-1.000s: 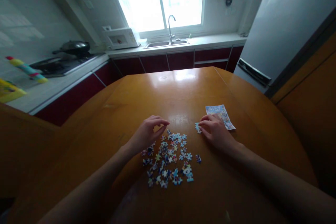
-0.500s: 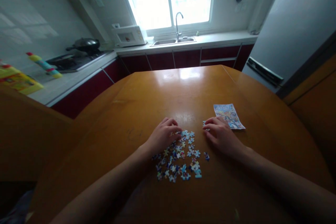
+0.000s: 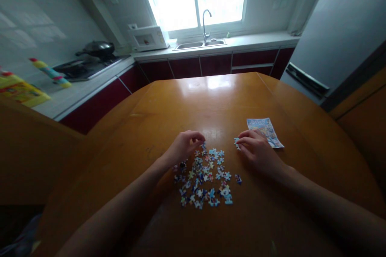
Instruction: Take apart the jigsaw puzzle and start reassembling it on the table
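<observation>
A loose spread of small jigsaw puzzle pieces (image 3: 199,180) lies on the brown wooden table (image 3: 193,108) before me. At its far edge my left hand (image 3: 186,144) is closed in a pinch, thumb and finger meeting at a small puzzle piece (image 3: 204,145). To the right of the spread, my right hand (image 3: 256,147) has its fingertips on a light blue puzzle piece (image 3: 237,143) at the table surface; its other fingers are curled and partly hidden. A printed picture sheet (image 3: 268,130) lies partly behind that hand. One dark puzzle piece (image 3: 238,179) sits apart, right of the spread.
Beyond the table, a counter holds a sink (image 3: 199,45), a microwave (image 3: 150,38) and a stove with a pan (image 3: 98,49). Yellow bottles (image 3: 22,89) stand at the left. A grey refrigerator (image 3: 334,36) rises at the right.
My left hand has lifted back from over the pieces toward the upper left, its fingers now pinched, uncovering pieces beneath. My right hand has shifted slightly, showing more of the light blue piece.
</observation>
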The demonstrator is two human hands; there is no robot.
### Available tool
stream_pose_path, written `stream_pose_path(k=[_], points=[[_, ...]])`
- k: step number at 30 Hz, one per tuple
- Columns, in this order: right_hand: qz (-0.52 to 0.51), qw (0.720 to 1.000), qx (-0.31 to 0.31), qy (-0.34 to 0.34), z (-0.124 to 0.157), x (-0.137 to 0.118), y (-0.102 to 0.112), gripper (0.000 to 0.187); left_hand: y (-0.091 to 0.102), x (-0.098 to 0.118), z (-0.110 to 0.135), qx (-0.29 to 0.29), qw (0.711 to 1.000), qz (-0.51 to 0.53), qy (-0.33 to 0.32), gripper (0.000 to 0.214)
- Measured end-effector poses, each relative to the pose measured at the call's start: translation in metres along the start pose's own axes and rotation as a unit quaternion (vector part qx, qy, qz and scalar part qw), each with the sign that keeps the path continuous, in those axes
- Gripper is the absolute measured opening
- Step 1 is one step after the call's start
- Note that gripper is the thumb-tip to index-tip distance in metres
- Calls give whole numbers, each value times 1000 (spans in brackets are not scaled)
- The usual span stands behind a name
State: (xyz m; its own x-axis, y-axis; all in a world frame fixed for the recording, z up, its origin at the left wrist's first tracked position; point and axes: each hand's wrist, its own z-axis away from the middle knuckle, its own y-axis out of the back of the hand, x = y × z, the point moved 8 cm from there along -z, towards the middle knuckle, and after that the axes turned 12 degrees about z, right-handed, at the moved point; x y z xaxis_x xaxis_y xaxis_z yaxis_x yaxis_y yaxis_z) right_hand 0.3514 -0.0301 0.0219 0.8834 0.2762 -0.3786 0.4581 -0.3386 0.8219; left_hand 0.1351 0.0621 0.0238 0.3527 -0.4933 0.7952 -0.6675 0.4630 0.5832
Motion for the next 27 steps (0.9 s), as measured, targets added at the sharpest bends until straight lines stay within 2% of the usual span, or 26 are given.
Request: stream_pose_path(k=[3,7,11,15,18,22,27], points=[[1,1000,-5,-4,-1,1,0,15,-2,-6,-21,-16,1000,1,13,14],[3,1000,-11,-7,-2,3,-1,16,-18,-6,-43,-58,998,3,10,16],[7,1000,-11,-11,-3,6,-1,16,-38,1,-54,-104,994,23,-5,17],[2,1000,-6,-16,-5,7,1,15,-51,10,-57,-149,987,28,-52,18],[0,1000,-3,-17,-5,7,2,15,-49,12,-56,-153,986,30,-63,20],[2,1000,-2,-21,-5,8,3,16,-32,10,-55,-107,993,2,-49,19],[-4,1000,-5,-19,-5,8,2,16,-29,11,-52,-137,989,-33,-48,16]])
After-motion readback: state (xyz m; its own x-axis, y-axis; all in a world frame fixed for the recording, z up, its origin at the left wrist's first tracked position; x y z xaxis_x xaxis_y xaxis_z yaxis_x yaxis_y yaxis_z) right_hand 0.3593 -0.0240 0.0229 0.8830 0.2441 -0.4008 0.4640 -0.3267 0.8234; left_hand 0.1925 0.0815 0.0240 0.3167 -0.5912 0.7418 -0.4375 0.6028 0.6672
